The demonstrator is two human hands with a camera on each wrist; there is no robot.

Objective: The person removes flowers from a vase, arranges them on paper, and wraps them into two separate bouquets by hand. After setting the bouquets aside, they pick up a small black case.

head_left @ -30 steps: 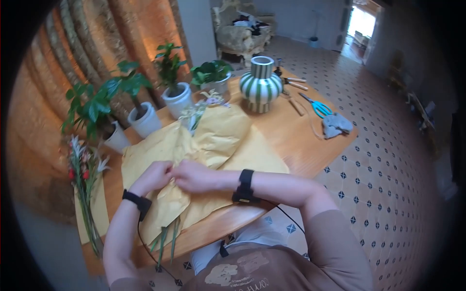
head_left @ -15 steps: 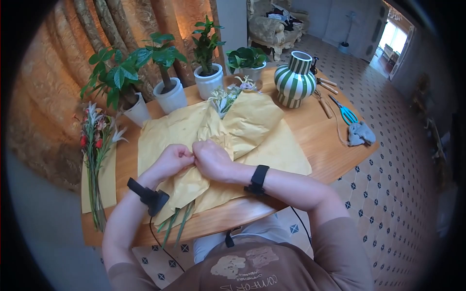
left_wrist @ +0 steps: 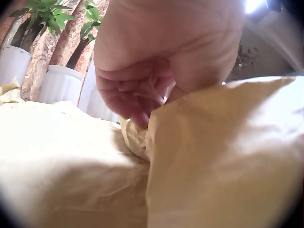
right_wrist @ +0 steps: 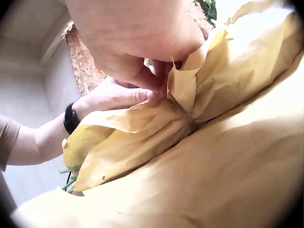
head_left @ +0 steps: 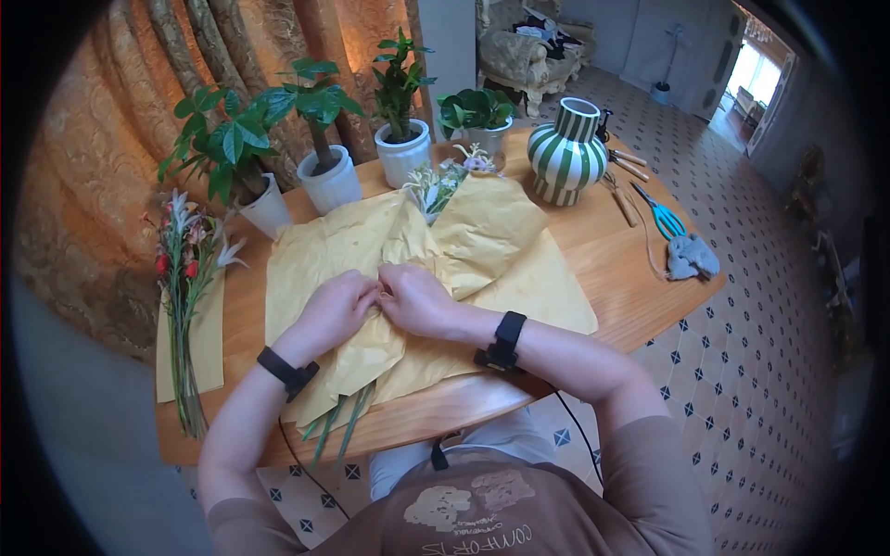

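Since the earlier frame the left wrist has rolled flat. Head view: left hand [head_left: 336, 310] and right hand [head_left: 414, 298] meet on yellow wrapping paper [head_left: 482, 232] mid-table, around stems [head_left: 338, 428]. Left wrist – fingers curl, pinching a fold. Right wrist – fingers pinch the gathered paper

both hands meet at centre, left hand [head_left: 336, 309] and right hand [head_left: 414, 298] apparently pinching, fingers curled.
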